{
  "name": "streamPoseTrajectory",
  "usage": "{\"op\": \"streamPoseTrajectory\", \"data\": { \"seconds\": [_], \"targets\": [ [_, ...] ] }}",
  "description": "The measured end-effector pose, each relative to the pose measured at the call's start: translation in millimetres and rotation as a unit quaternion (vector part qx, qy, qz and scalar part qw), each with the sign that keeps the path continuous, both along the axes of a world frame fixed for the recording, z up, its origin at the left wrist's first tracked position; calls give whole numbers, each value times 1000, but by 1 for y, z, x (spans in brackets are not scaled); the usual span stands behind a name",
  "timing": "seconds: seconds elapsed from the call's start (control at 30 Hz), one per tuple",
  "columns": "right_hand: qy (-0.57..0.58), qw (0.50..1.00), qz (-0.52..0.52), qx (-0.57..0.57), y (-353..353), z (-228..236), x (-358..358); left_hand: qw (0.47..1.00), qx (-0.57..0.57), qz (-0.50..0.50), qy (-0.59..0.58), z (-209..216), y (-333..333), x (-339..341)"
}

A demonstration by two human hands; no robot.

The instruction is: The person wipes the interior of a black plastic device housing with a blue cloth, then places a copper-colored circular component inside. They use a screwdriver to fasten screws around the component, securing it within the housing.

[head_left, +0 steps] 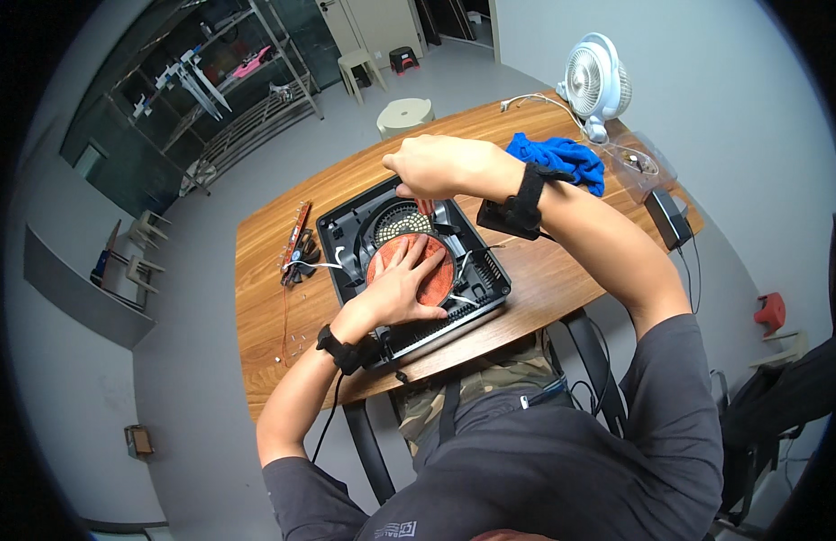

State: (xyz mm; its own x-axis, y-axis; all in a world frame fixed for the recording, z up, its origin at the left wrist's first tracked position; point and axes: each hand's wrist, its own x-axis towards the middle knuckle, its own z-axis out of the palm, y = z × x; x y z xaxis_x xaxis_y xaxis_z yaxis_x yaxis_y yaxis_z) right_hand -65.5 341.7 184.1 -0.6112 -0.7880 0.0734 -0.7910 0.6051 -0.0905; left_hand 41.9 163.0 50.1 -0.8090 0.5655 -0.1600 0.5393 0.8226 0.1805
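Note:
An opened black appliance housing [479,263], shaped like a shallow rectangular tray, lies on the wooden table in front of me. Inside it is a copper-coloured round coil [436,287]; my left hand [400,290] rests on this with fingers spread. Behind the coil shows a pale perforated disc [402,226] in a round black recess. Over the housing's far edge, my right hand [445,168] is closed in a fist. A reddish piece [425,207] shows just below that fist; whether the fist grips it is hidden.
Left of the housing lie a red strip-shaped part [298,236], a small black fan-like part [301,256] and tiny loose pieces. A blue cloth [559,160], a white fan [595,83], a clear tray [641,162] and a black box [667,218] with a cable stand at the right.

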Motion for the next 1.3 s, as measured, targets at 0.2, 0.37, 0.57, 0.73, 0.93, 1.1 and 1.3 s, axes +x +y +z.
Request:
{"op": "streamPoseTrajectory", "data": {
  "seconds": [0.2, 0.37, 0.57, 0.73, 0.93, 1.1, 1.3],
  "targets": [
    [8, 999, -43, 20, -7, 5, 8, 1000, 5, 11, -8, 0, -4, 3],
    [-4, 999, 24, -21, 8, -4, -1, 1000, 2, 8, -13, 1, -2, 1],
    [2, 999, -47, 16, 6, -1, -2, 1000, 1, 3, -5, 0, -2, 2],
    [12, 997, -79, 9, 9, -4, 2, 1000, -3, 5, -8, -1, -2, 1],
    [9, 998, 48, -47, 23, -10, -9, 1000, -8, 10, -11, 4, 0, 2],
    [15, 999, 22, -26, 16, -6, -4, 1000, -2, 4, -2, -1, -2, 2],
    [-4, 999, -44, 10, 5, 3, 15, 1000, -3, 14, -13, 1, -2, 3]
  ]
}}
